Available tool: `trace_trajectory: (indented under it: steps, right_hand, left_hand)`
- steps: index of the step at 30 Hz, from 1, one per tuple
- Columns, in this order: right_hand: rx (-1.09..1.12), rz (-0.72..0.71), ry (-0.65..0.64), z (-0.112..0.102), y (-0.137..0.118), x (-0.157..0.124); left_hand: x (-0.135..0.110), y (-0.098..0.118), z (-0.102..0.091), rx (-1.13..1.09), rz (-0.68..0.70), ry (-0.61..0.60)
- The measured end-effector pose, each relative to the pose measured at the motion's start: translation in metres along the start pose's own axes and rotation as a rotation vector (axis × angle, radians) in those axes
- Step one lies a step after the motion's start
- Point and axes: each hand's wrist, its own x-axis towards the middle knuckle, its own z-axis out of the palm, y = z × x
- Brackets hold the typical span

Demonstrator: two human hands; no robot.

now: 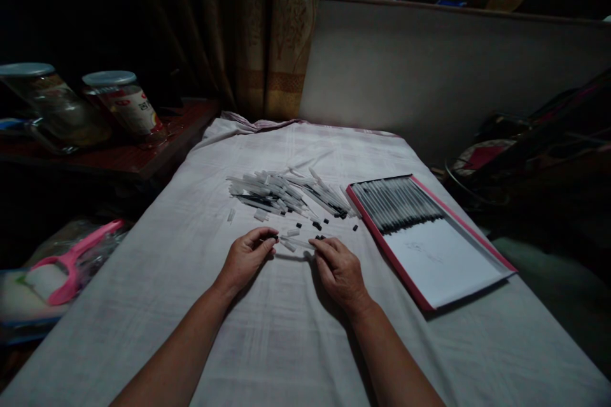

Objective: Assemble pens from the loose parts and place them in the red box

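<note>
My left hand [247,255] and my right hand [338,268] rest on the white cloth [267,331], fingers curled, and together they hold a thin clear pen [292,242] lying between them. The left fingertips pinch its dark left end. The right fingers grip its other end. Just beyond the hands lies a loose pile of clear pens [286,194] with small black caps [317,225] scattered near it. To the right sits a shallow red-edged box [429,238] with a row of pens packed in its far half.
A dark wooden shelf [119,156] at left carries two lidded jars [126,102]. A pink-handled tool [71,261] lies in a bag at lower left. A curtain [267,32] and a pale wall stand behind. Dark clutter fills the right side.
</note>
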Motion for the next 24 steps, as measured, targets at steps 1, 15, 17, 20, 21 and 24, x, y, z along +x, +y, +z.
trace_trajectory:
  steps: [1, 15, 17, 20, 21, 24]
  right_hand:
    - [-0.004, -0.002, -0.004, 0.0001, 0.0001, 0.0]
    - [-0.028, -0.008, -0.019, 0.0004, -0.0003, -0.0015]
    - [-0.032, -0.013, -0.021, 0.0005, -0.0002, -0.0014]
    - [-0.031, -0.017, -0.02, 0.0004, -0.0002, -0.0012]
    - [-0.03, -0.018, -0.019, 0.0002, -0.0002, -0.0012]
    - [-0.028, -0.022, -0.021, -0.0002, -0.0004, -0.001]
  left_hand:
    - [-0.0001, -0.0008, -0.0004, 0.015, 0.012, -0.003]
    - [0.0011, -0.0039, -0.0054, 0.291, 0.202, -0.006]
    - [0.001, -0.0034, -0.0063, 0.325, 0.228, -0.006]
    - [0.0004, -0.0026, -0.0064, 0.338, 0.232, -0.008]
    - [0.0002, -0.0022, -0.0062, 0.34, 0.229, -0.008]
    - [-0.0004, -0.001, -0.0053, 0.341, 0.221, -0.007]
